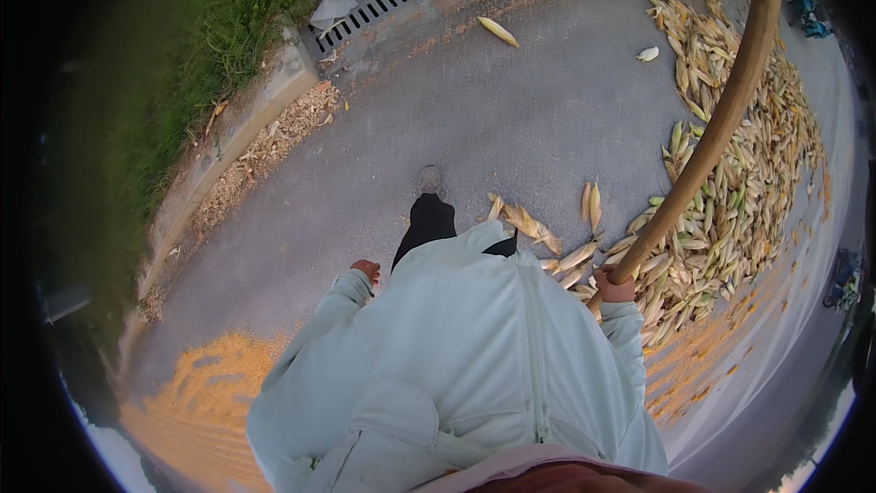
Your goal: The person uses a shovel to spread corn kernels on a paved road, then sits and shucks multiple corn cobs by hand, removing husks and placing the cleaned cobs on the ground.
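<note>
My right hand (pixel 616 285) is wrapped around a long wooden pole (pixel 712 144). The pole slants up and outward to the top right; whatever is on its far end is out of the picture. Beneath and beyond it spreads a large heap of corn ears (pixel 739 219), most still in dry husks. My left hand (pixel 367 271) hangs by my side over bare pavement, its fingers partly hidden and too small to read. Two husked corn ears (pixel 591 207) and a dry corn husk (pixel 530 222) lie on the road in front of me.
A concrete kerb (pixel 239 150) edges the grass (pixel 198 75) on the left, with chaff (pixel 274 140) along it. A drain grate (pixel 390 7) lies ahead, near a lone corn ear (pixel 498 32). Loose kernels (pixel 212 376) cover the ground behind on the left.
</note>
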A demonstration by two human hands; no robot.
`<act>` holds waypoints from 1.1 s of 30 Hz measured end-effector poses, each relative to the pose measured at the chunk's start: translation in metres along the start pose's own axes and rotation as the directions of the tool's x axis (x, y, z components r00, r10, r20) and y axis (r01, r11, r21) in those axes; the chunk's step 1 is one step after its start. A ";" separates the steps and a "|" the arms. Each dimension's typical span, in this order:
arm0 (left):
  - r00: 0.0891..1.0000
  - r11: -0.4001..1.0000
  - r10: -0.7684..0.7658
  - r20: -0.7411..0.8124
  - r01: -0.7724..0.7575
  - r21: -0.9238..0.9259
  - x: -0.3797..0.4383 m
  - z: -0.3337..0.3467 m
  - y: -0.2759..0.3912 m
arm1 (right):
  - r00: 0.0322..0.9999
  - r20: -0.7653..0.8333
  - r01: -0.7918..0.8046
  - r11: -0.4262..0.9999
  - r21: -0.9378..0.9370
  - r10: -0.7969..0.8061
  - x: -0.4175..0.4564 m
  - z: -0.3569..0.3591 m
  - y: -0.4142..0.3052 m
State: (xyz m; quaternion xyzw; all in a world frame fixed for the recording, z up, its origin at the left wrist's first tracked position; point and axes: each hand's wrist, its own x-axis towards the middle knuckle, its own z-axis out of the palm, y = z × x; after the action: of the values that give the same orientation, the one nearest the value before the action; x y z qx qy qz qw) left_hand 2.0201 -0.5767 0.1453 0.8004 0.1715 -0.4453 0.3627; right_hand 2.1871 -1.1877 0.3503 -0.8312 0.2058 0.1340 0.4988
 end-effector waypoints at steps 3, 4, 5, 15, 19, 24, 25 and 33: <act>0.998 0.998 -0.066 0.012 0.066 0.022 0.040 -0.058 -0.014 | 0.998 -0.063 -0.018 1.000 -0.003 0.018 0.044 0.018 -0.045; 0.998 0.995 -0.061 -0.003 0.061 0.075 0.061 -0.089 -0.018 | 0.995 -0.095 -0.010 0.997 -0.075 0.002 0.062 0.026 -0.068; 0.998 0.994 -0.068 -0.014 0.069 0.086 0.076 -0.114 -0.023 | 0.990 -0.136 -0.062 0.986 -0.155 0.041 0.073 0.030 -0.089; 0.901 0.466 -0.251 -0.355 -0.209 -0.860 0.216 -0.427 0.069 | 0.987 -0.134 0.045 0.946 -0.321 -0.092 0.194 0.103 -0.257; 0.919 0.640 -0.148 -0.366 -0.193 -0.743 0.256 -0.492 0.152 | 0.997 -0.035 0.056 0.941 -0.333 -0.071 0.258 0.133 -0.293; 0.900 0.641 -0.146 -0.410 -0.229 -0.732 0.324 -0.520 0.207 | 0.996 0.037 -0.058 0.930 -0.364 0.077 0.375 0.151 -0.311; 0.905 0.690 -0.191 -0.379 -0.151 -0.708 0.334 -0.525 0.211 | 0.999 0.036 -0.022 0.940 -0.340 0.037 0.406 0.150 -0.318; 0.989 0.988 -0.116 -0.090 0.124 0.093 0.395 -0.561 0.278 | 0.985 0.051 -0.141 0.946 -0.291 0.163 0.581 0.136 -0.396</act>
State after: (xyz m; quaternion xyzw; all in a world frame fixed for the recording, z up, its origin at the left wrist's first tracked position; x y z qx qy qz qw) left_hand 2.7312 -0.3724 0.1244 0.8235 0.2125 -0.4403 0.2879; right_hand 2.8842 -1.0232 0.3443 -0.8707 0.2289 0.2314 0.3687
